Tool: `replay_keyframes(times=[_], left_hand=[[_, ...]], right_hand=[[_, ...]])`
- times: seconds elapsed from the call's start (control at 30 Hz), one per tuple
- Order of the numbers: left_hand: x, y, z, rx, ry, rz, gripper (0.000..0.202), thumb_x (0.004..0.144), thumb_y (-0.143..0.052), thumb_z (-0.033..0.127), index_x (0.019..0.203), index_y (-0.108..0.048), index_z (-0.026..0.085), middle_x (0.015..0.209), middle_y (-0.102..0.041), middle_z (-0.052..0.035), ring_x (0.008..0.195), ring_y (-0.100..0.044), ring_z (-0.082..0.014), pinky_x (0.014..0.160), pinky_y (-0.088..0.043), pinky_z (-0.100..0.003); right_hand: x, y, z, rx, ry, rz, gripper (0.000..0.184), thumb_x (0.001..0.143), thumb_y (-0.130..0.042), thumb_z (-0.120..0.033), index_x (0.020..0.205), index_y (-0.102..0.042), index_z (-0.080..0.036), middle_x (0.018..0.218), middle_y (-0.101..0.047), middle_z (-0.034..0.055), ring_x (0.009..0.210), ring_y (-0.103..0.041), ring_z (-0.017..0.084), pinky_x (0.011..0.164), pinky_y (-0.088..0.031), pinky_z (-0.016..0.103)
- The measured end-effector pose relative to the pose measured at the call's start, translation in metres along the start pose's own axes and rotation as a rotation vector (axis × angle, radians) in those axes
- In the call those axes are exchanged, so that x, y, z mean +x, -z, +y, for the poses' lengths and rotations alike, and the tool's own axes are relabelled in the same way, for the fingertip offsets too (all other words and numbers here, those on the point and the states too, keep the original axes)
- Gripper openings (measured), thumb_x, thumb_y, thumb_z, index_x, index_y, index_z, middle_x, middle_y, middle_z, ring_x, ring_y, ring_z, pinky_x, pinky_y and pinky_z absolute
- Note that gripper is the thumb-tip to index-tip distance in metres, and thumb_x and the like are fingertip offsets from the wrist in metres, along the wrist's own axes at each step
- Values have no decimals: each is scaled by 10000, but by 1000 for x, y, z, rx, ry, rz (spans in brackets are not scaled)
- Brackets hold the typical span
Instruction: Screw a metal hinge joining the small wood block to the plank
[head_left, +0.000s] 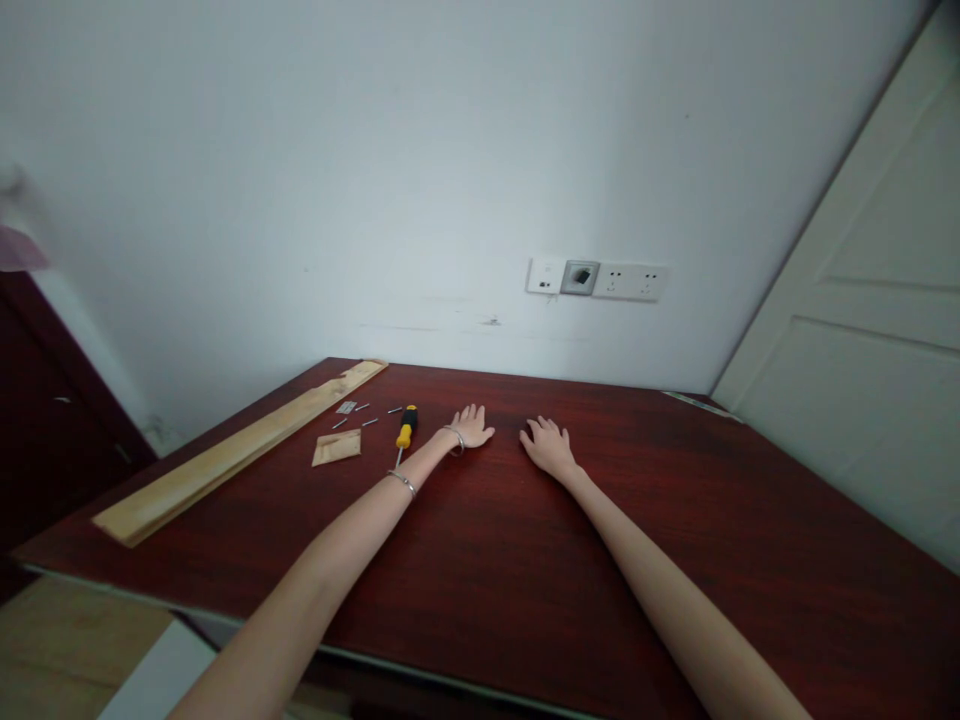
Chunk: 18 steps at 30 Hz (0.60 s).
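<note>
Our left hand [472,427] and right hand [548,447] rest on the table [690,500], fingers apart; beside our left forearm [360,533], the screwdriver [405,436] looks light and stiff, best held by its thick handle [409,417].

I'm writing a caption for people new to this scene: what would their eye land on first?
Probably the left hand and right hand, both palm down around the middle of the dark red table. Next, the yellow-and-black screwdriver just left of the left hand, and the long strip of pale wood lying along the table's left side.
</note>
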<state>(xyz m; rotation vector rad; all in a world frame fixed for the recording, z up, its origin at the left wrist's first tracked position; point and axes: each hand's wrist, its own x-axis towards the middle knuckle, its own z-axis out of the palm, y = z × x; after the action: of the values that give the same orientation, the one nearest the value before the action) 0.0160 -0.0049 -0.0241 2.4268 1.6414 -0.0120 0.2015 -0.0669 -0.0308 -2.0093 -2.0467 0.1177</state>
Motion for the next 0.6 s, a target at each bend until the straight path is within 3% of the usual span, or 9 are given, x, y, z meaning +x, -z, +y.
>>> replay_keyframes(times=[0.6], left_hand=[[-10,-8,1,72,1,66,734,927,-156,532,1492,-176,63,1564,-93,-163,1445,-70,-278,1154,-114,-414]], right_hand=[[-9,5,-2,-8,46,84,448,941,-320,-335,1263,-561,-138,1399,-484,149,1303,-389,286,1075,-252,463]])
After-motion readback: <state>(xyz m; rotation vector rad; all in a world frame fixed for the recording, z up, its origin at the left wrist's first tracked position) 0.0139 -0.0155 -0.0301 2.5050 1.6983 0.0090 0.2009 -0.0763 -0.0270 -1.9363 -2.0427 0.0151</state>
